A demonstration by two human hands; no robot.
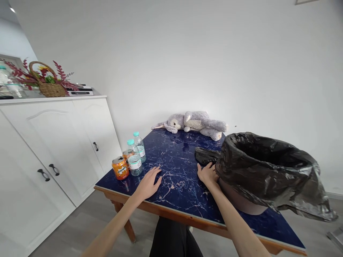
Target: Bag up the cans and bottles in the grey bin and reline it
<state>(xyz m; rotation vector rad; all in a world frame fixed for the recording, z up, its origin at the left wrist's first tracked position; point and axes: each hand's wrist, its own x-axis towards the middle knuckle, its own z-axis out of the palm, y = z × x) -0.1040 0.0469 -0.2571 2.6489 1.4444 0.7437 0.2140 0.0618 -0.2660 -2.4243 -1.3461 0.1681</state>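
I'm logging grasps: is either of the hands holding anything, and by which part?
Nothing is held: the left hand and right hand rest open on the blue table, the right beside the black-lined bin.

The only view looks from the wearer's head, above the dark-trousered legs [167, 237], facing forward and down across the counter [174, 192] to the pale wall [214, 64] behind it. It sits close, the left forearm [118, 221] and right forearm [233, 221] entering from the bottom edge, yet reaches wide, from the white cabinet [66, 142] at left to the bag-lined bin [246, 203] at right.
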